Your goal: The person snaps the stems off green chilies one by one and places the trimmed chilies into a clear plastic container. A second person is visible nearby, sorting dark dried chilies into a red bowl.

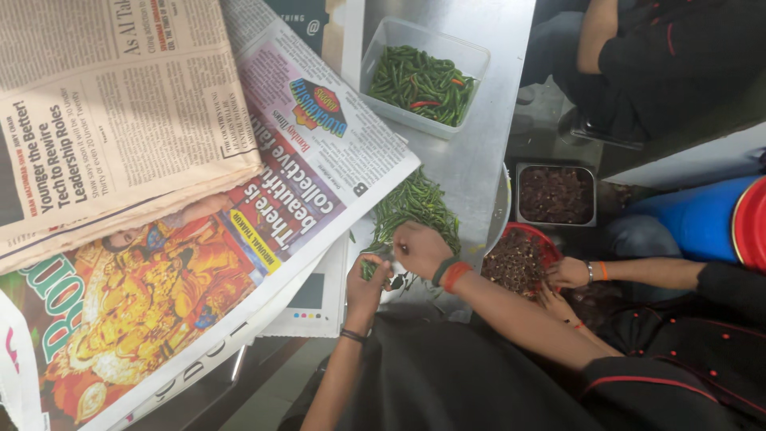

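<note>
A pile of green chillies (pixel 419 203) lies on a steel table (pixel 471 152), partly on a sheet of newspaper. My right hand (pixel 419 247), with orange and green bands at the wrist, rests on the near edge of the pile, its fingers curled around chillies. My left hand (pixel 365 281) is just below and to the left, pinched shut on a green chilli, with a few dark stems beside it. A thin dark band circles my left wrist.
A clear plastic tub (pixel 399 32) of green and a few red chillies stands at the back. Spread and folded newspapers (pixel 159 160) cover the left. At the right, a co-worker's hands (pixel 568 273) work at a red basket (pixel 536 231), near a steel tray (pixel 519 195) and blue drum (pixel 702 219).
</note>
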